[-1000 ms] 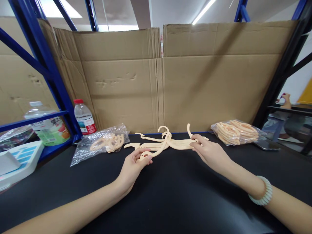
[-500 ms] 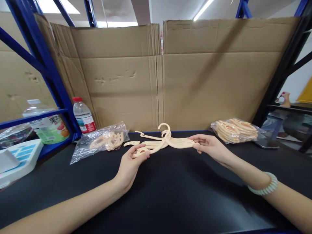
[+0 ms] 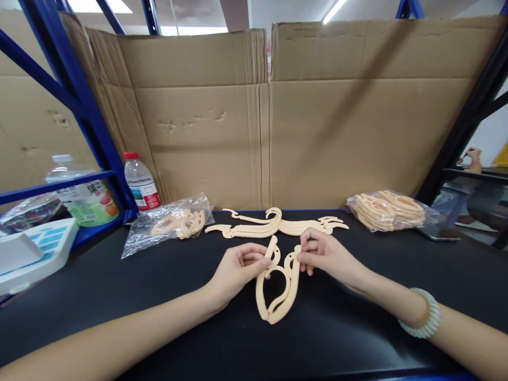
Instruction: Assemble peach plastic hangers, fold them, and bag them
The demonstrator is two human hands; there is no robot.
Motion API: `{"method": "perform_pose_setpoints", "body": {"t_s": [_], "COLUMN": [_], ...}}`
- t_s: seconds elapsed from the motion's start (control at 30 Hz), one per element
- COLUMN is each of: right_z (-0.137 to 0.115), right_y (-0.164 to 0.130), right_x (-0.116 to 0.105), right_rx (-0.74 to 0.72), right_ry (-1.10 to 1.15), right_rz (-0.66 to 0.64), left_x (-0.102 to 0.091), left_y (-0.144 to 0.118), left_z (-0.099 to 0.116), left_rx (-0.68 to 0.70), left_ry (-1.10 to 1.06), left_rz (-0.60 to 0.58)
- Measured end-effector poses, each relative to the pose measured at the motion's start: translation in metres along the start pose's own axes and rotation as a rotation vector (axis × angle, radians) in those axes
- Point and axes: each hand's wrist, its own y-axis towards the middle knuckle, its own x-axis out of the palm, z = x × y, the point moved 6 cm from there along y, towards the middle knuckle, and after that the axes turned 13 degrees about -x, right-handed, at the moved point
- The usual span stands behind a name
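Above the black table, a cream plastic folding hanger [image 3: 292,288] is held between my two hands. Its two arms point away from me, close together, joined at the near end, and its curved hook lies between them. My left hand [image 3: 242,267] pinches the tip of the left arm. With thumb and fingers, my right hand [image 3: 321,251] grips the tip of the right arm. Just beyond them, a stack of similar hangers [image 3: 254,229] lies on the table with arms spread wide.
At the left is a clear bag [image 3: 137,241] with cream pieces, near a red-capped bottle [image 3: 143,188]. A bagged hanger bundle [image 3: 391,211] sits at the right, by a flat dark device [image 3: 440,233]. Cardboard [image 3: 198,132] stands behind the black table [image 3: 337,333].
Both hands have come nearer to me and closer together. The hanger between them, spread out over the stack before, is now folded, its arms swung together and away from me.
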Motion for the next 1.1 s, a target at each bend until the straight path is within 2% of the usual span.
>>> {"method": "perform_pose_setpoints", "body": {"t_s": [0.2,0.43,0.5,0.6,0.73,0.87,0.97,1.1], "right_z": [-0.009,-0.015,-0.015,-0.015,-0.016,-0.013,-0.015,-0.017], "right_y": [-0.002,-0.001,-0.002,-0.004,-0.007,-0.008,-0.01,-0.013], "right_x": [0.0,0.001,0.005,0.017,0.026,0.025,0.028,0.032], "right_rx": [-0.083,-0.172,-0.172,-0.157,-0.177,-0.152,-0.154,-0.176], "right_ry": [-0.054,-0.1,-0.094,-0.085,-0.181,-0.192,-0.163,-0.145], "right_rz": [0.091,0.068,0.03,-0.097,-0.224,-0.227,-0.224,-0.219], "left_x": [-0.001,0.006,0.007,0.003,0.0,0.001,0.006,0.008], "left_y": [0.001,-0.004,-0.005,-0.005,-0.007,-0.01,-0.013,-0.012], "left_z": [-0.002,0.001,0.002,0.003,0.004,0.008,0.011,0.009], "left_rx": [0.011,0.079,0.096,0.12,0.145,0.197,0.261,0.217], "left_ry": [-0.014,0.118,0.09,0.011,-0.009,0.062,0.132,0.118], "left_rz": [0.026,0.021,0.022,0.06,0.099,0.1,0.052,0.02]}}
